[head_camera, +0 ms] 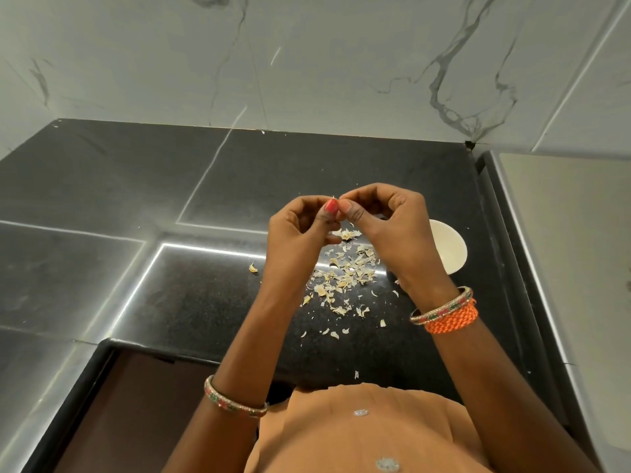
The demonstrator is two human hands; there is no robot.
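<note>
I am holding a small garlic clove [335, 199] up above the black granite countertop [170, 285], pinching it between both hands. My left hand [297, 227] is curling round it with the thumb and fingertips pressed together, and my right hand [392, 227] is meeting it from the other side, thumb against thumb. Only a pale tip of the clove is showing above my nails, so I cannot tell how much skin is on it. Judging by the heap of papery garlic skins [345, 278] lying on the counter right under my hands, I am well into the peeling, with a good many cloves already done; one stray skin [253, 267] is lying apart to the left of the heap. I am seeing no unpeeled cloves waiting on the counter, so this may be one of the last, though my hands are hiding part of the surface. The white bowl [447, 247] is sitting just behind my right hand; the part of its inside that is showing looks bare, and the rest is covered, so I cannot say whether peeled cloves are lying in it.
</note>
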